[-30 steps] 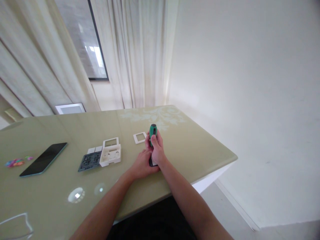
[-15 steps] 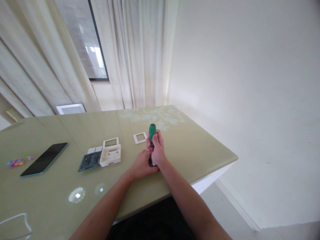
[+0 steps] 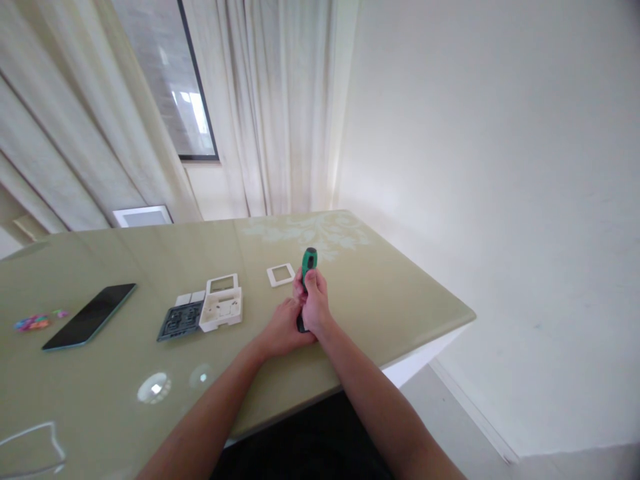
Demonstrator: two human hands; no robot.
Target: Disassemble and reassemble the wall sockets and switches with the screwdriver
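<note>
On table (image 3: 400, 300), near edge: gripping screwdriver (image 3: 310, 259) in right hand (image 3: 317, 303), clasping dark part (image 3: 301, 324) (mostly hidden) with left hand (image 3: 286, 325); likely at screwing step, calling for firm, straight turning next.

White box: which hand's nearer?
Left. The left hand is just right of the white box, apart from it; the right hand is farther right, gripping the green handle.
</note>
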